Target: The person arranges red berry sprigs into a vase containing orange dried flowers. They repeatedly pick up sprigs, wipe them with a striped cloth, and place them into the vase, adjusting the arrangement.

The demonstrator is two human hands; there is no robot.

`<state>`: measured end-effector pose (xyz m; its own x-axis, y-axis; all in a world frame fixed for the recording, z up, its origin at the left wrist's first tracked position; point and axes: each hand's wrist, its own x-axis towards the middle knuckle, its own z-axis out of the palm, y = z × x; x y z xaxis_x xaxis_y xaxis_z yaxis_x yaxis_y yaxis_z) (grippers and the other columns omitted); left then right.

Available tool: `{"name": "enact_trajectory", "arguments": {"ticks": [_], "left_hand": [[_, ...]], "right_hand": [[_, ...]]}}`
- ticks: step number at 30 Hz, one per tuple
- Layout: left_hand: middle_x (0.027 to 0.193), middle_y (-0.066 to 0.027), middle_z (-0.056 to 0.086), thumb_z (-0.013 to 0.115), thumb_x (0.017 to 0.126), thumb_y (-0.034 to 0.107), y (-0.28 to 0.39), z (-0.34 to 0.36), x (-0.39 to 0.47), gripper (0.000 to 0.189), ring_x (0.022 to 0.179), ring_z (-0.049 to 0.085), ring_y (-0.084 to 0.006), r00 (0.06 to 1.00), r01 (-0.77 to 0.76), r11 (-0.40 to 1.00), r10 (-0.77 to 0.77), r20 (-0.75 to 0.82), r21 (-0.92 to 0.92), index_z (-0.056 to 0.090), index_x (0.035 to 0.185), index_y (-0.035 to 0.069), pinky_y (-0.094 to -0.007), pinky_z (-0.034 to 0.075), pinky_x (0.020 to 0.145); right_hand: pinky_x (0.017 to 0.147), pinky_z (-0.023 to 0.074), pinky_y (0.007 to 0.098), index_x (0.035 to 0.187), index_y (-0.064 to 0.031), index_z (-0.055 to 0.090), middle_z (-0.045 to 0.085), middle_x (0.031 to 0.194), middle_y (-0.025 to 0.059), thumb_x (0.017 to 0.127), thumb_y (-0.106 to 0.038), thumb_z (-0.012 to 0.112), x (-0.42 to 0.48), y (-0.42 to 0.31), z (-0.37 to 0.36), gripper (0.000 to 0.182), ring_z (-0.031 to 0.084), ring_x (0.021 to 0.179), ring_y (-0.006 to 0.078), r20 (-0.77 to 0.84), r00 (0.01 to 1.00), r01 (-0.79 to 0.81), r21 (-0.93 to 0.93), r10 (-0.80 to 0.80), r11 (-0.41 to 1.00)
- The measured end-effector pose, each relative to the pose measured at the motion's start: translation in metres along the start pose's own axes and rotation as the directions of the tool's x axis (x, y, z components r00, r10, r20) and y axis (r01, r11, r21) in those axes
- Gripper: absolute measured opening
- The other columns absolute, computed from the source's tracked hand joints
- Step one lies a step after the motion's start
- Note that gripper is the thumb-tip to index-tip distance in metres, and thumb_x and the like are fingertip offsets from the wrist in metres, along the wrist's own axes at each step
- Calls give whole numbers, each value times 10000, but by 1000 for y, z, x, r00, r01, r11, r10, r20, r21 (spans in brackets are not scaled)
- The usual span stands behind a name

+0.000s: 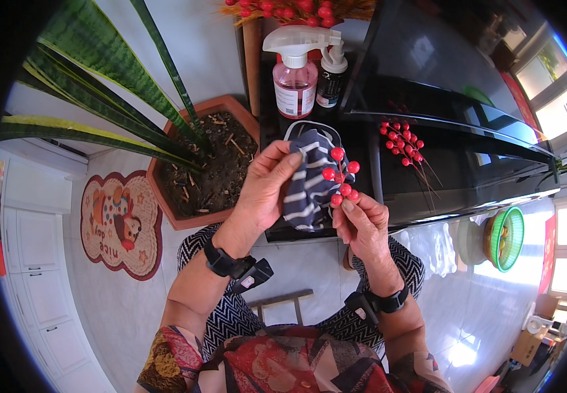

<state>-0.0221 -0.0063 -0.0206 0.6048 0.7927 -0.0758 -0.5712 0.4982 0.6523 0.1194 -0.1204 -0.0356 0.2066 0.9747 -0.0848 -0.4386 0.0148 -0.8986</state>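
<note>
My left hand (272,179) pinches the upper edge of a dark blue cloth with white stripes (308,189), which hangs down beside the fingers. Between the thumb and fingers of my right hand (362,218) is the lower end of a sprig of red artificial berries (338,172). The sprig stands upright just in front of the cloth; whether the two touch I cannot tell. More red berry sprigs (403,142) with thin bare stems lie on the glossy black cabinet top (322,236) to the right.
Behind my hands stand a pink spray bottle (295,81) and a black bottle with a white pump (331,81). A snake plant in a terracotta-coloured pot (204,218) is at left, near a patterned mat (121,226). A dark television screen (440,64) rises at right; a green basket (505,239) stands beyond.
</note>
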Motion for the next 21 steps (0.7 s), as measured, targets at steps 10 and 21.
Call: {"name": "enact_trajectory", "arguments": {"ticks": [10,21], "left_hand": [[867,-64,639,611,789,-3,-13,3,-7,210,764,599,-91,992,-128,915,123,39,384,585,997,-9,-220,507,684],[796,5,602,583,829,47,-9,-7,-1,58,708,549,-39,984,-155,892,180,-19,424,591,877,17,-192,472,618]], "right_hand": [[347,313,170,879,2,591,577,626,43,894,-166,504,2,6,7,190,442,389,56,-39,998,-48,22,49,999],[360,344,211,916,6,579,551,637,61,911,-175,456,2,3,8,218,433,400,95,98,990,-132,330,105,935]]}}
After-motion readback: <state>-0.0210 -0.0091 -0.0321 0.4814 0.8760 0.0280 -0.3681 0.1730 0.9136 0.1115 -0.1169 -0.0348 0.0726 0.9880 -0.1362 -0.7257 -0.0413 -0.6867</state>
